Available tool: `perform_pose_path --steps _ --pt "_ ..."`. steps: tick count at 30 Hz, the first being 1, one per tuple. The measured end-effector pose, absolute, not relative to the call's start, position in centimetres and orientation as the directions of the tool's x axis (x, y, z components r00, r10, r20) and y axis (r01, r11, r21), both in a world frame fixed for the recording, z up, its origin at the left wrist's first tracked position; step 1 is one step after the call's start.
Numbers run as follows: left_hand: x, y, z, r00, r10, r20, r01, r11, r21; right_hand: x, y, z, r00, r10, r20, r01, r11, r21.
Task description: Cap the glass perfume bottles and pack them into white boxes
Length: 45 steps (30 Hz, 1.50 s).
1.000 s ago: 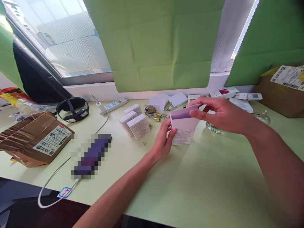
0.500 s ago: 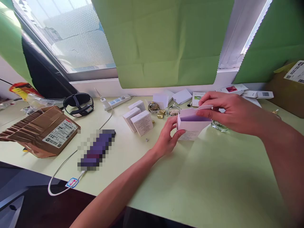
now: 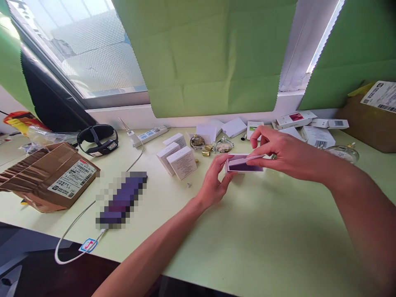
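Both hands meet over the middle of the pale green table [image 3: 262,231], working one small white carton [image 3: 244,163] with a purple inside. The carton lies low, its open end turned toward the camera, resting at or just above the tabletop; cannot tell which. Left hand [image 3: 215,181] grips its left end, thumb on the near side, fingers curled behind. Right hand [image 3: 280,150] closes on the carton from above and from the right, fingertips pinching the top flap along its upper edge. Just left of the carton, three closed white boxes [image 3: 176,159] stand in a tight cluster. Behind the carton, two round glass bottles [image 3: 210,143] and a few gold caps [image 3: 206,150] sit close together. More flat white boxes [image 3: 305,126] lie along the back edge under the green window covering. Far left: a brown cardboard parcel [image 3: 49,175] with a shipping label, a black headband device [image 3: 97,139], a white power strip [image 3: 150,134]. A white cable [image 3: 77,222] trails off the near edge.
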<state>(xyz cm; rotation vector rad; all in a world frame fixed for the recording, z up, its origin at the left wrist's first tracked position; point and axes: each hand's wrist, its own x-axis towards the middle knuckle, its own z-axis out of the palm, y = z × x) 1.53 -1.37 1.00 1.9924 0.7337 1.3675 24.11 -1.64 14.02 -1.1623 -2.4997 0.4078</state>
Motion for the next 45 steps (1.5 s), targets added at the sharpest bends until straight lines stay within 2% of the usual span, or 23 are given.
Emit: perform_pose_path --steps 7,14,20,26,32,38,42,45 --pt "1.8 -1.5 0.8 0.317 0.689 0.652 0.082 -0.704 0.705 23.7 -1.5 13.3 -0.622 0.765 0.165 0.692 0.636 -0.34" --pt "1.8 -1.7 0.5 0.328 0.715 0.618 0.108 -0.678 0.727 23.3 -1.1 12.3 -0.636 0.735 0.237 0.669 0.677 -0.305" --pt "1.9 -1.9 0.6 0.305 0.736 0.605 0.125 -0.661 0.74 22.6 -0.9 11.4 -0.576 0.784 0.231 0.753 0.619 -0.223" --pt "1.9 -2.1 1.1 0.253 0.75 0.612 0.107 -0.65 0.752 21.8 -0.2 10.2 -0.641 0.672 0.371 0.68 0.722 -0.132" --pt "2.0 -2.3 1.4 0.216 0.777 0.591 0.089 -0.619 0.781 20.9 -0.3 10.5 -0.637 0.627 0.449 0.629 0.759 -0.167" --pt "2.1 -2.4 1.6 0.22 0.812 0.54 0.043 -0.561 0.826 20.2 -0.7 10.4 -0.572 0.733 0.368 0.706 0.668 -0.235" --pt "2.1 -2.3 1.7 0.221 0.819 0.53 0.063 -0.555 0.83 19.8 -0.4 9.6 -0.483 0.762 0.431 0.749 0.614 -0.247" --pt "2.0 -1.9 1.4 0.217 0.791 0.572 0.112 -0.602 0.79 20.1 0.1 9.3 -0.442 0.761 0.475 0.719 0.617 -0.32"
